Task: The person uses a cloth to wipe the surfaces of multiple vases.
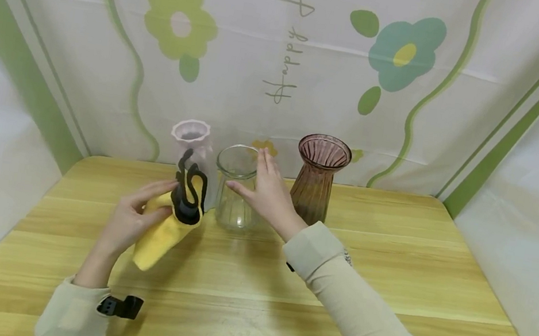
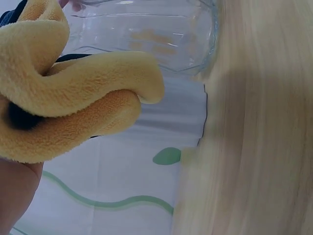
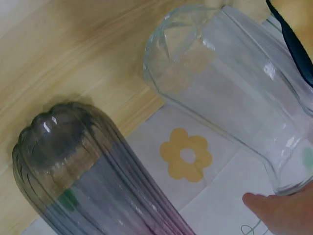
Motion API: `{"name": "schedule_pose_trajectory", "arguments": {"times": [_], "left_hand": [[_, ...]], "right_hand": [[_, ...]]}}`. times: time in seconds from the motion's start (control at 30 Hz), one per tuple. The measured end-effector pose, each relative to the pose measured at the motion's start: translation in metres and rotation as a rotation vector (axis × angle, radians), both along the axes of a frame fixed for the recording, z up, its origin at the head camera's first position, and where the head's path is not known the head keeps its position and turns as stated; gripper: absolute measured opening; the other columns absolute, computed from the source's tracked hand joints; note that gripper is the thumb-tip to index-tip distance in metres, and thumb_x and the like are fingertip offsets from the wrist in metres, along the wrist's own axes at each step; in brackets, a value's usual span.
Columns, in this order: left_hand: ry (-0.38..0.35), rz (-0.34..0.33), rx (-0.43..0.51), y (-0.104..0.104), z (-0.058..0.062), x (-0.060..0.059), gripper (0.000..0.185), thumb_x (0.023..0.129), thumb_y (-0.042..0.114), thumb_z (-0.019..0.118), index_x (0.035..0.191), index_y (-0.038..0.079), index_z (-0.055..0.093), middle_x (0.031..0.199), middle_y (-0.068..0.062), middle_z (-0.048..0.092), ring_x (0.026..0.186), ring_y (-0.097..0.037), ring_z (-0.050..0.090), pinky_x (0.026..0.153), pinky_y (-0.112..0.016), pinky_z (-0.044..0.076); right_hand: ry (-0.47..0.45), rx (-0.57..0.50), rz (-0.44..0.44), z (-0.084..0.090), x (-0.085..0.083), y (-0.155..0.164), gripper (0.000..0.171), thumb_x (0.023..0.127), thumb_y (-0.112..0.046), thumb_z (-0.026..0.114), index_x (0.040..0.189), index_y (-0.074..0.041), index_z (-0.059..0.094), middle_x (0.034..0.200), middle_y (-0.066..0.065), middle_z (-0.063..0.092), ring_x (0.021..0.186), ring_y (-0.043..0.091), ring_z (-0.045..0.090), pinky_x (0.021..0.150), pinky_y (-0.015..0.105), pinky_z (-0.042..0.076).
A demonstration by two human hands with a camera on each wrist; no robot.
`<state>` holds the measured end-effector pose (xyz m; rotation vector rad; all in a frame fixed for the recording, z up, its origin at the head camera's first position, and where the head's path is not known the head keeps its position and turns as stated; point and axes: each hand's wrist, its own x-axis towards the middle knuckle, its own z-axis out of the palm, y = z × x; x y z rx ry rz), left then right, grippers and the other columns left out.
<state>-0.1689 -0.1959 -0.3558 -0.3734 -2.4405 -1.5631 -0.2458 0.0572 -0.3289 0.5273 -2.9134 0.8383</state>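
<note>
My left hand (image 1: 127,222) grips a yellow cloth (image 1: 166,231) with black trim, held up just left of a clear glass vase (image 1: 235,192). In the left wrist view the bunched cloth (image 2: 73,98) fills the left side, with the clear vase (image 2: 146,39) right behind it. My right hand (image 1: 268,191) is at the vase's right side near its rim, fingers straight and thumb stretched across the front. A fingertip (image 3: 274,213) shows by the clear vase's (image 3: 230,83) mouth in the right wrist view.
A ribbed brown-purple glass vase (image 1: 317,178) stands right of the clear one, also seen in the right wrist view (image 3: 83,166). A frosted pink vase (image 1: 192,136) stands behind the cloth. All sit at the back of a wooden table (image 1: 389,279), against a flower-printed backdrop (image 1: 401,54).
</note>
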Motion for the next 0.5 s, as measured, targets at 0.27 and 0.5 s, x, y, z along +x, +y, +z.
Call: {"name": "schedule_pose_trajectory", "arguments": {"times": [0.27,0.5], "left_hand": [[0.002,-0.006,0.022,0.002,-0.003,-0.001,0.045,0.083,-0.003,0.064,0.128,0.0,0.058,0.124,0.031,0.051,0.119,0.012,0.043,0.112,-0.062,0.028],[0.005,-0.015,0.023,0.002,-0.005,-0.002,0.045,0.084,-0.003,0.063,0.128,0.0,0.057,0.125,0.03,0.051,0.12,0.012,0.043,0.113,-0.057,0.031]], "right_hand": [[0.037,-0.028,-0.065,-0.004,0.001,-0.01,0.106,0.084,-0.063,0.057,0.152,0.0,0.007,0.161,0.017,0.01,0.148,0.035,0.017,0.121,0.042,0.016],[0.039,-0.076,-0.11,-0.006,-0.001,-0.015,0.105,0.084,-0.064,0.057,0.152,0.0,0.01,0.161,0.016,0.012,0.149,0.03,0.015,0.122,0.042,0.017]]}}
